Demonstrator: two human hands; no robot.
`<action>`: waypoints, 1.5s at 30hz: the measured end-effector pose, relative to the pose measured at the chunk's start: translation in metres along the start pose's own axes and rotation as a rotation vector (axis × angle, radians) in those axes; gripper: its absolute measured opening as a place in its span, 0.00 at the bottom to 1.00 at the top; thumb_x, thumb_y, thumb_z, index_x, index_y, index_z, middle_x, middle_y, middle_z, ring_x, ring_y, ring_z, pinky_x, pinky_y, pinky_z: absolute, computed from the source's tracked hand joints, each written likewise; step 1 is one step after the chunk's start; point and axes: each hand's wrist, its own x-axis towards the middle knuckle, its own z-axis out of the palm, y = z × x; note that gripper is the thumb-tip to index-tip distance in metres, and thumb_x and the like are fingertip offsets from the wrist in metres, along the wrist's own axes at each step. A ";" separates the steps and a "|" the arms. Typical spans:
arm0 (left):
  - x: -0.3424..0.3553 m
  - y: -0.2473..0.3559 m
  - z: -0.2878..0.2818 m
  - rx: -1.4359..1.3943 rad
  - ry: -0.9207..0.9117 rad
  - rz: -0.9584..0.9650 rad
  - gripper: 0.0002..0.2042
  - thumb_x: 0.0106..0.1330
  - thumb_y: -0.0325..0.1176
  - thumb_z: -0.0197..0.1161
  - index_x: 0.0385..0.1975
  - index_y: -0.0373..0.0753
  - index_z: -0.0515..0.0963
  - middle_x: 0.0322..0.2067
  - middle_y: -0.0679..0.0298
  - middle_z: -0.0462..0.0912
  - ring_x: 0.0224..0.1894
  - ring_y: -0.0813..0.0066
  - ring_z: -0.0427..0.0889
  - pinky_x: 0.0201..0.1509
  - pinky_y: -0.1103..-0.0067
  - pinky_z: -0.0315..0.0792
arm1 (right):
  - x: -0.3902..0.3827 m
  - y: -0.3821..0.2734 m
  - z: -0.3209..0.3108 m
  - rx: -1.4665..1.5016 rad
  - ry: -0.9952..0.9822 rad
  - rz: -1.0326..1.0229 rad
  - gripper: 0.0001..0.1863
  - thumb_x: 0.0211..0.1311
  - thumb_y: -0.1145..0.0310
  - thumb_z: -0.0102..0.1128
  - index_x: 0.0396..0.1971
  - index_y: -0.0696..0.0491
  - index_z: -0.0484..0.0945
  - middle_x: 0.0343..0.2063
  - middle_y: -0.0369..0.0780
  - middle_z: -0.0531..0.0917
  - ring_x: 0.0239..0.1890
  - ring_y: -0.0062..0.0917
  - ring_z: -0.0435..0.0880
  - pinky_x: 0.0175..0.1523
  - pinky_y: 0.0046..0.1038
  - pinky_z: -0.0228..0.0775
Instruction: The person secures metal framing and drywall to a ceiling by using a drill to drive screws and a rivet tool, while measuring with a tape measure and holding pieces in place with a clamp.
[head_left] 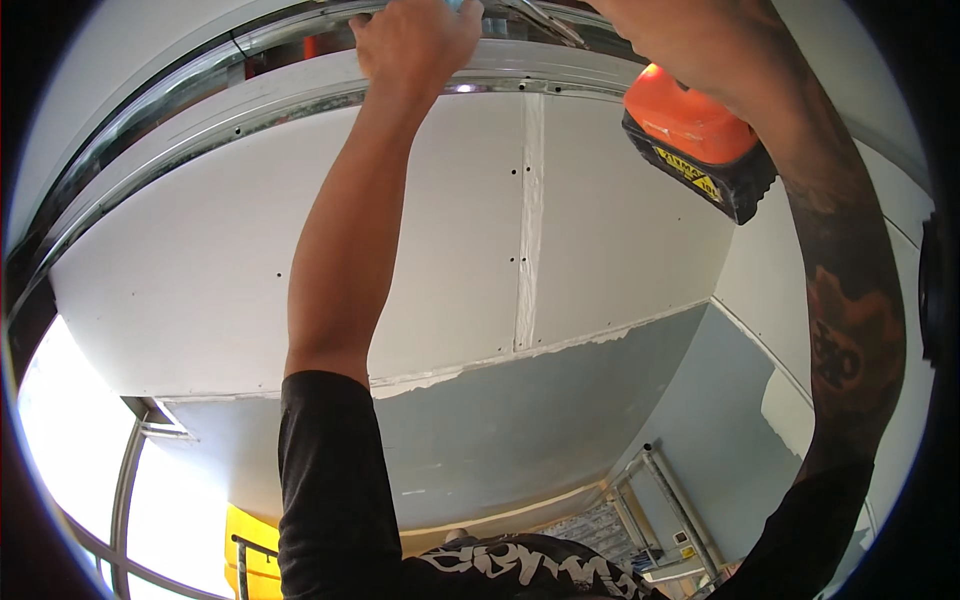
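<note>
My left hand (418, 42) is raised to the metal channel (250, 102) along the top of the white boards. Its back shows, but most of its fingers run past the upper edge, so their grip is hidden. A small light-blue patch shows beside it. My right hand (665, 28) is raised too, cut off by the upper edge. Below its wrist hangs the orange and black battery base (695, 140) of a cordless power tool, whose upper part is out of sight. Between the hands, a thin metal rod (548, 22) slants near the channel; I cannot tell what it belongs to.
White boards (440, 230) with a taped seam (530, 220) and screw heads stretch across the middle. Grey-blue wall (530, 400) borders them. Metal scaffold tubes (680, 500) stand at lower right; a bright window (170, 500) and a yellow panel (250, 550) are at lower left.
</note>
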 end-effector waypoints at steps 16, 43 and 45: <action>0.000 -0.002 0.000 -0.079 0.022 0.027 0.23 0.62 0.49 0.61 0.26 0.30 0.83 0.27 0.43 0.85 0.32 0.48 0.86 0.43 0.61 0.77 | -0.006 0.006 0.015 -0.161 0.058 -0.139 0.19 0.52 0.73 0.60 0.45 0.60 0.73 0.22 0.41 0.77 0.24 0.25 0.79 0.36 0.30 0.79; 0.002 -0.012 0.003 -0.065 -0.095 0.032 0.24 0.63 0.52 0.56 0.28 0.33 0.84 0.29 0.47 0.86 0.36 0.49 0.86 0.66 0.51 0.59 | 0.009 0.016 0.018 0.307 -0.026 -0.011 0.09 0.56 0.75 0.56 0.38 0.58 0.75 0.24 0.39 0.78 0.28 0.23 0.78 0.38 0.29 0.75; 0.003 -0.007 0.007 -0.062 -0.074 0.021 0.23 0.64 0.51 0.56 0.26 0.34 0.84 0.28 0.48 0.86 0.34 0.50 0.86 0.71 0.49 0.55 | 0.013 0.020 0.014 0.401 -0.174 -0.026 0.09 0.55 0.76 0.56 0.37 0.58 0.74 0.24 0.38 0.78 0.27 0.23 0.77 0.37 0.29 0.74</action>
